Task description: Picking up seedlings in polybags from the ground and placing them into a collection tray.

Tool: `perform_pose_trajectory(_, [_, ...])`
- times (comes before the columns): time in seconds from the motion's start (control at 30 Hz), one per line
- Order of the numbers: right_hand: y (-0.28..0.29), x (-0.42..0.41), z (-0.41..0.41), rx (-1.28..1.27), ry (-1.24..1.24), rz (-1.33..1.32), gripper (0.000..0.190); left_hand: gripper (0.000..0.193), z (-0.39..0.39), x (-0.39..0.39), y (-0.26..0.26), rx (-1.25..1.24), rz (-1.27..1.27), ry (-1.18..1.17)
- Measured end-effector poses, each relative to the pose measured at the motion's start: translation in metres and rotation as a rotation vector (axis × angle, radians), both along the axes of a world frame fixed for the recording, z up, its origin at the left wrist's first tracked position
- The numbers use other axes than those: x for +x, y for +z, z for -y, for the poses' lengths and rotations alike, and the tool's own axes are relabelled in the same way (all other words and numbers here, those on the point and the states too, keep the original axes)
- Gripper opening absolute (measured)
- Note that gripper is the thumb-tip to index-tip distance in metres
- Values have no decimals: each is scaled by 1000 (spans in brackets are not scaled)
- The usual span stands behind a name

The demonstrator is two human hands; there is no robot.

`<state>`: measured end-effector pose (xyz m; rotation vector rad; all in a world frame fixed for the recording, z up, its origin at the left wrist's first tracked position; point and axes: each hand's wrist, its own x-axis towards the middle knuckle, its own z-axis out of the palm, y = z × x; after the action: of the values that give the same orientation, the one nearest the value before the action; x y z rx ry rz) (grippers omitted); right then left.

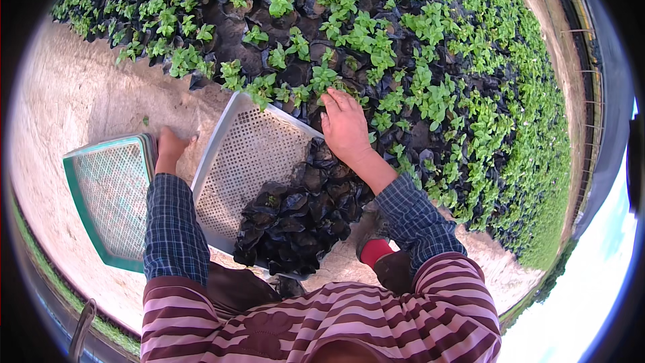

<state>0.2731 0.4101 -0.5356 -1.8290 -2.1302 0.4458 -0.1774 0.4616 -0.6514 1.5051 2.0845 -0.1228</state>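
Note:
My right hand is at the near edge of a bed of potted seedlings, its fingertips beside the leaves of a green seedling. Thumb and fingers are apart, with nothing visibly gripped. Below it sits a white perforated plastic crate, its lower right part filled with several black plastic grow bags of soil. My left hand is low at the left, by the corner of stacked green-rimmed plastic crates. Its thumb sticks out to the right; the other fingers are mostly hidden, so its grip is unclear.
Rows of leafy seedlings in black bags spread ahead and to the right. Brown soil shows in bare bags among them. Pale dry ground lies at the left. A red-and-dark shoe stands right of the white crate.

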Motion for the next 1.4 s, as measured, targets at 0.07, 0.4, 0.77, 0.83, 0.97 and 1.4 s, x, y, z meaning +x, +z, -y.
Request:
perform_pose_trajectory(0.07, [0, -1, 1, 1, -1, 8, 39, 83, 0, 0, -1, 5, -3, -3])
perform_pose_trajectory(0.4, [19, -36, 51, -11, 285, -107, 33, 82, -2, 2, 4, 7, -32, -48])
perform_pose_trajectory(0.77, [-2, -23, 60, -213, 126, -104, 45, 86, -1, -11, -6, -13, -53, -38])
perform_pose_trajectory(0.83, [-4, -29, 65, -127, 47, -138, 45, 86, -3, -6, -2, -19, -42, -59])
perform_pose_trajectory(0.97, [-10, -36, 71, -58, 10, -100, 45, 85, -5, 3, 3, -25, -37, -46])
perform_pose_trajectory(1.4, [-12, -40, 62, -30, -164, -282, 34, 85, -6, 5, 8, -55, -26, -28])
